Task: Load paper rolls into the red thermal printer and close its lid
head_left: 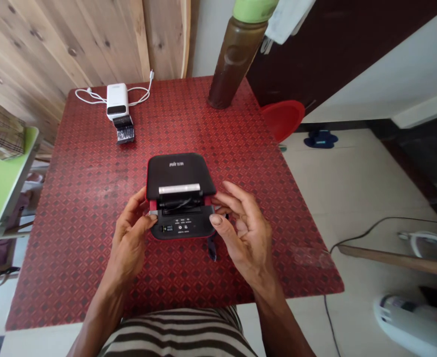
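A black and red box-shaped device [180, 193] lies in the middle of the red patterned table [92, 198], its lid raised at the near end so a slot and small buttons show. My left hand [131, 235] pinches the device's near left corner with thumb and fingers. My right hand [240, 225] rests against its near right corner, thumb on the front panel, fingers loosely spread. A dark strap [212, 248] hangs from the device under my right hand.
A white power bank [117, 100] with a white cable [92, 95] and a small black block [125, 130] lie at the far left of the table. A tall brown bottle [236, 54] stands at the far edge. A red stool [283, 119] is beyond the right edge.
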Tool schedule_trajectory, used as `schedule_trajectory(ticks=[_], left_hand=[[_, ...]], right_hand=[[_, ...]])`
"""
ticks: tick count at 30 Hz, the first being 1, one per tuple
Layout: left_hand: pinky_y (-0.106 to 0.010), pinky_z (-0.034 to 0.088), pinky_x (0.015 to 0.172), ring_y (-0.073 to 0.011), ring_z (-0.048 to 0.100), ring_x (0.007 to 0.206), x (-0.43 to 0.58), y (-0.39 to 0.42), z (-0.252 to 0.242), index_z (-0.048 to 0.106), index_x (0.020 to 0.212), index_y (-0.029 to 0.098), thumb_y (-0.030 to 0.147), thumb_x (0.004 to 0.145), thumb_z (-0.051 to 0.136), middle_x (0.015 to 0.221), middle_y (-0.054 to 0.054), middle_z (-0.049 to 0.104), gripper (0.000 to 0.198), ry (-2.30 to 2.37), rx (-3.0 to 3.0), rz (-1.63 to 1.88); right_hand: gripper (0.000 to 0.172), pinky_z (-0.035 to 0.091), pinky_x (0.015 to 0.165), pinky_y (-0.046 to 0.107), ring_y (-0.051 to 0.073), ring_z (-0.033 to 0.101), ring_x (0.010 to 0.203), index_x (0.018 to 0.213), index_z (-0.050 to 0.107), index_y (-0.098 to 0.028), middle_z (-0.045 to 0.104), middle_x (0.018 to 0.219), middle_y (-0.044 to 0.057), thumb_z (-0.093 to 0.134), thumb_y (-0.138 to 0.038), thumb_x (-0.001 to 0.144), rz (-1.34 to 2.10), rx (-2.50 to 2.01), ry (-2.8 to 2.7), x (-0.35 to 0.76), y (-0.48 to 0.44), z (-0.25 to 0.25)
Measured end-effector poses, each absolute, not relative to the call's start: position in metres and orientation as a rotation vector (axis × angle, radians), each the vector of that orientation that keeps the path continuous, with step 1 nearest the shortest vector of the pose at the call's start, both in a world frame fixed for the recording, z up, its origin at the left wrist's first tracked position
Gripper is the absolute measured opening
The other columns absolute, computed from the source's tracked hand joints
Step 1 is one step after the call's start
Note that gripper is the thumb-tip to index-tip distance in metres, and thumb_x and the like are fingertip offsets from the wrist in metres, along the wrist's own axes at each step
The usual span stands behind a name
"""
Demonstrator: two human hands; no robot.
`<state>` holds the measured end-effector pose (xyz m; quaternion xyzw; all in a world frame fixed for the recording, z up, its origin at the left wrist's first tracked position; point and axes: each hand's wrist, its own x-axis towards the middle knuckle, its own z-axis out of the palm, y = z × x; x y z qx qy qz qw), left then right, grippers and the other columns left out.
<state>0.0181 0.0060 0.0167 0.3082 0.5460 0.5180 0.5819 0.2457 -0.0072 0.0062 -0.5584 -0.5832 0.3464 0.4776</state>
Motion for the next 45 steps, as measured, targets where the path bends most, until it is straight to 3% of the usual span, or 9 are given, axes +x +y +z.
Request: schedule_trajectory(ticks=[7,12,15,20,24,28,35,45], left_hand=[[-0.054,0.051,0.129,-0.0363,0.061,0.157,0.019,0.003,0.009,0.075,0.147,0.033,0.033,0.091,0.082,0.16,-0.006,0.074,0.057,1.258,0.758,1.226],[-0.056,0.047,0.132,-0.0359,0.061,0.157,0.016,-0.001,0.001,0.073,0.152,0.035,0.038,0.096,0.082,0.163,-0.005,0.072,0.057,1.208,0.774,1.228],[-0.056,0.047,0.132,-0.0359,0.061,0.158,0.014,-0.002,-0.002,0.072,0.154,0.036,0.04,0.099,0.082,0.164,-0.005,0.071,0.057,1.184,0.808,1.225],[-0.056,0.055,0.125,-0.0379,0.064,0.155,0.007,-0.005,-0.005,0.068,0.16,0.037,0.042,0.101,0.082,0.169,-0.007,0.067,0.061,1.13,0.826,1.193],[-0.055,0.056,0.125,-0.0371,0.061,0.158,0.005,-0.007,-0.008,0.068,0.16,0.039,0.04,0.104,0.082,0.173,-0.005,0.063,0.058,1.092,0.837,1.189],[-0.055,0.055,0.127,-0.0366,0.061,0.159,0.006,-0.007,-0.009,0.068,0.16,0.039,0.04,0.104,0.082,0.172,-0.006,0.064,0.058,1.083,0.832,1.203],[-0.057,0.055,0.127,-0.0373,0.061,0.158,0.008,-0.004,-0.005,0.069,0.157,0.035,0.046,0.1,0.085,0.17,-0.008,0.066,0.06,1.094,0.83,1.198],[-0.054,0.056,0.125,-0.0365,0.063,0.156,0.008,-0.005,-0.006,0.068,0.159,0.036,0.044,0.102,0.084,0.172,-0.007,0.064,0.059,1.098,0.838,1.202]], right_hand=[[0.055,0.071,0.105,0.05,0.031,0.082,0.133,0.158,0.061,-0.027,0.079,0.153,0.017,0.077,-0.046,0.109,0.882,-1.331,-1.397,0.246,-0.008,0.007],[0.022,0.071,0.099,0.045,0.024,0.086,0.109,0.134,0.077,-0.026,0.09,0.124,0.007,0.069,-0.024,0.114,0.482,-1.293,-1.72,0.245,0.012,0.033],[0.026,0.066,0.103,0.045,0.025,0.083,0.111,0.121,0.081,-0.024,0.089,0.119,0.007,0.06,-0.01,0.114,0.338,-1.251,-2.054,0.234,0.036,0.05],[0.023,0.059,0.106,0.046,0.03,0.079,0.116,0.109,0.081,-0.018,0.087,0.119,0.011,0.06,-0.007,0.112,0.376,-1.389,-2.599,0.203,0.077,0.066],[0.026,0.059,0.105,0.045,0.033,0.078,0.124,0.116,0.08,-0.015,0.085,0.125,0.016,0.058,-0.003,0.11,0.305,-1.462,-2.751,0.182,0.094,0.068],[0.032,0.062,0.093,0.042,0.033,0.081,0.116,0.125,0.079,-0.013,0.083,0.127,0.019,0.058,0.001,0.105,0.227,-1.519,-2.788,0.17,0.1,0.069],[0.036,0.061,0.083,0.04,0.032,0.083,0.107,0.131,0.077,-0.012,0.084,0.126,0.019,0.055,0.0,0.104,0.235,-1.534,-2.861,0.168,0.103,0.073],[0.032,0.063,0.089,0.045,0.033,0.084,0.104,0.129,0.078,-0.013,0.086,0.121,0.02,0.056,-0.007,0.107,0.26,-1.648,-2.773,0.169,0.098,0.073]])
